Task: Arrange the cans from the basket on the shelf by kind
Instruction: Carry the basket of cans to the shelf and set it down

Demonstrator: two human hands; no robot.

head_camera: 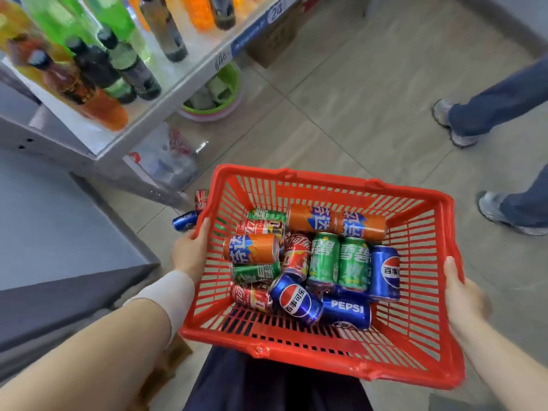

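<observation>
I hold a red plastic basket (415,203) in front of me above the floor. My left hand (191,250) grips its left rim, thumb over the edge. My right hand (462,295) grips the right rim the same way. Several cans lie loose inside: orange Fanta cans (311,218), green Sprite cans (354,264), red Coca-Cola cans (296,258) and blue Pepsi cans (296,299). The grey shelf (166,96) with bottles stands at the upper left.
A blue can (185,221) and a red can (201,199) lie on the floor under the shelf. A green bucket (228,84) and a plastic bag (172,155) sit below it. Another person's legs and shoes (453,126) stand at the right. A grey counter (59,232) is left.
</observation>
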